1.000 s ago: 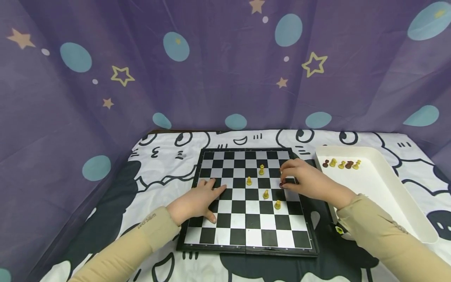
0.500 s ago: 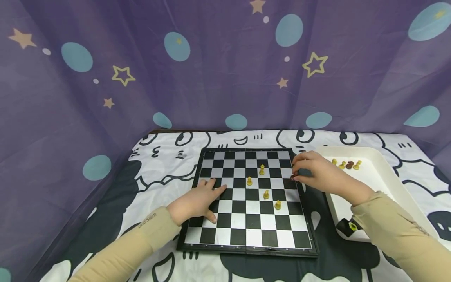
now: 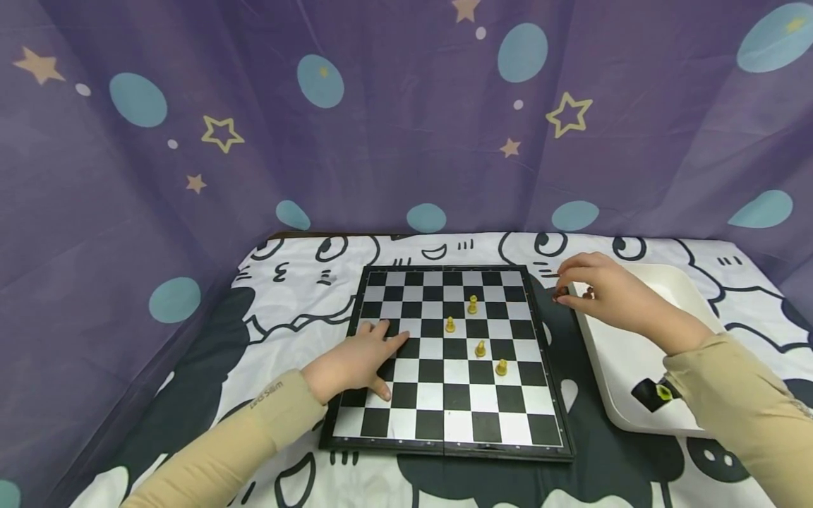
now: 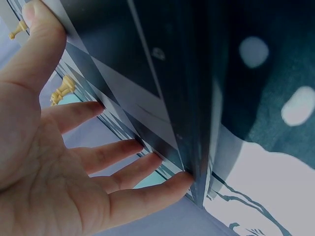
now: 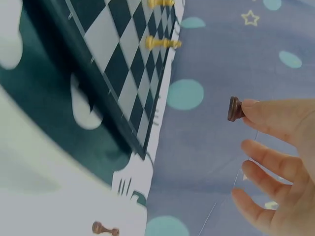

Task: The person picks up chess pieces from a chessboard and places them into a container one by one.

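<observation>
My left hand (image 3: 356, 360) rests with spread, fairly straight fingers on the left side of the black-and-white chessboard (image 3: 432, 448). In the left wrist view its fingertips (image 4: 183, 182) touch the squares and the dark border. Several yellow chess pieces (image 3: 473, 305) stand upright on the right half of the board. Between thumb and finger, my right hand (image 3: 616, 296) pinches a dark brown chess piece (image 5: 235, 108), raised over the tray's left rim. The piece's flared base sticks out; the upper part is hidden by the fingers. Another brown chess piece (image 5: 105, 228) lies in the tray, beyond the hand.
A white tray (image 3: 610, 402) stands right of the board, its far part covered by my right hand. A small black item with a yellow-green mark (image 3: 651, 394) shows by the right sleeve. The cloth (image 3: 305, 268) is cartoon-printed; a purple curtain (image 3: 394, 141) hangs behind.
My right hand has moved right and away from me, off the board to the tray's edge, carrying the brown chess piece. The left hand and the yellow pieces have stayed put.
</observation>
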`<state>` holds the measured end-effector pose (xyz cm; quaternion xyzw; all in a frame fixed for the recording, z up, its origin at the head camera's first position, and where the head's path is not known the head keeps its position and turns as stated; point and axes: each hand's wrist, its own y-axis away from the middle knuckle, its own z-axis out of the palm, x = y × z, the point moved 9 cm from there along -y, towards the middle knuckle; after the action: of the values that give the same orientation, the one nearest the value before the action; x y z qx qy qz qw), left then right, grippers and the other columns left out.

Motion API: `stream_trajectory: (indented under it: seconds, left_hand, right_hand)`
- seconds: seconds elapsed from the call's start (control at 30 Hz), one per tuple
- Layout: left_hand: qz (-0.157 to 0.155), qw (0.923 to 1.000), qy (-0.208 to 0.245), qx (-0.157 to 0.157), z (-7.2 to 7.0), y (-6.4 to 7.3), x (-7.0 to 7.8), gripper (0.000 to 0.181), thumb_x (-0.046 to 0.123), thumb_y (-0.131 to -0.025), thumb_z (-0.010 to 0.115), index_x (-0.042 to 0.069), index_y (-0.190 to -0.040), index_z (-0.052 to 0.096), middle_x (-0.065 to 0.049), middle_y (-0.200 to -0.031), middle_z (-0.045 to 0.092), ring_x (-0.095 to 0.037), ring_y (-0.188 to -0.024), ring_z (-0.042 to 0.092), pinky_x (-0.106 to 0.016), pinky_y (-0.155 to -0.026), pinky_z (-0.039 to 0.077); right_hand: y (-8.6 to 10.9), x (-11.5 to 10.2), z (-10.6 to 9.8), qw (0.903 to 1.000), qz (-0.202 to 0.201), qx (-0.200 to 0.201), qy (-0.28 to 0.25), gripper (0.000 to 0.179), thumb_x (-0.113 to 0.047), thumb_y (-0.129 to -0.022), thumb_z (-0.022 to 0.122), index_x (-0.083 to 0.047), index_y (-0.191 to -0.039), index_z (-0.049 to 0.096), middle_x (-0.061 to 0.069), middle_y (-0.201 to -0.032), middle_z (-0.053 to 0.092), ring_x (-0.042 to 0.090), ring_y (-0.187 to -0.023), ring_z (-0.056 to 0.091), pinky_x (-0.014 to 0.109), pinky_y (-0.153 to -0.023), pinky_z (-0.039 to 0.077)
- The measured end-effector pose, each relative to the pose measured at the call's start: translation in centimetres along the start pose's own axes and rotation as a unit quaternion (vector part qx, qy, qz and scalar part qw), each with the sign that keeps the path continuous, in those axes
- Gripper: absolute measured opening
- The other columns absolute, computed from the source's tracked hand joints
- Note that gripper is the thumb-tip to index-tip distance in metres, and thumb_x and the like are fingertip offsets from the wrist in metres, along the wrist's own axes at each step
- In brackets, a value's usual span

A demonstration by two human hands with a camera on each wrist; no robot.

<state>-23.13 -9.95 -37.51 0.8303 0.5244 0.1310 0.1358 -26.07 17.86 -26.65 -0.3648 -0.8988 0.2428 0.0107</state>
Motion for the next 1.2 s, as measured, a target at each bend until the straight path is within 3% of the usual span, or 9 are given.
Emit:
stream_trajectory:
  seconds: [0.23, 0.63, 0.9, 1.2]
  left_hand:
    - [0.002, 1.0000, 0.006, 0.005, 0.1, -0.2, -0.2, 0.099, 0.041, -0.062, 0.081, 0.014, -0.146, 0.037, -0.024, -0.147, 0.032, -0.043, -0.130, 0.034, -0.050, -0.099, 0.043]
    - [0.001, 0.9999, 0.010, 0.007, 0.1, 0.0, 0.0, 0.098, 0.041, -0.062, 0.081, 0.014, -0.146, 0.038, -0.024, -0.147, 0.032, -0.043, -0.130, 0.034, -0.050, -0.098, 0.044]
    - [0.002, 1.0000, 0.006, 0.006, 0.1, -0.1, -0.1, 0.099, 0.041, -0.062, 0.081, 0.014, -0.146, 0.037, -0.024, -0.146, 0.032, -0.043, -0.130, 0.034, -0.050, -0.098, 0.044]
    - [0.000, 1.0000, 0.001, 0.006, 0.2, -0.2, -0.1, 0.099, 0.042, -0.062, 0.081, 0.015, -0.146, 0.037, -0.024, -0.146, 0.033, -0.044, -0.131, 0.033, -0.051, -0.098, 0.044]
  right_hand:
    - [0.6, 2.1, -0.7, 0.9995, 0.008, 0.030, 0.010, 0.021, 0.000, -0.065, 0.081, -0.012, -0.077, 0.068, 0.009, -0.092, 0.065, 0.029, -0.087, 0.059, 0.044, -0.077, 0.043]
    - [2.7, 7.0, 0.1, 0.9955, 0.094, 0.011, 0.010, 0.014, -0.001, -0.071, 0.078, -0.007, -0.079, 0.068, 0.012, -0.090, 0.063, 0.030, -0.085, 0.058, 0.046, -0.073, 0.043]
    - [3.9, 8.9, 1.0, 0.9913, 0.132, 0.003, 0.000, 0.011, -0.003, -0.073, 0.076, -0.006, -0.081, 0.068, 0.013, -0.088, 0.064, 0.033, -0.084, 0.060, 0.048, -0.074, 0.044]
    - [4.9, 10.8, 3.5, 0.9851, 0.169, -0.026, -0.019, 0.006, -0.002, -0.075, 0.072, -0.005, -0.079, 0.069, 0.014, -0.087, 0.064, 0.035, -0.085, 0.060, 0.048, -0.074, 0.044]
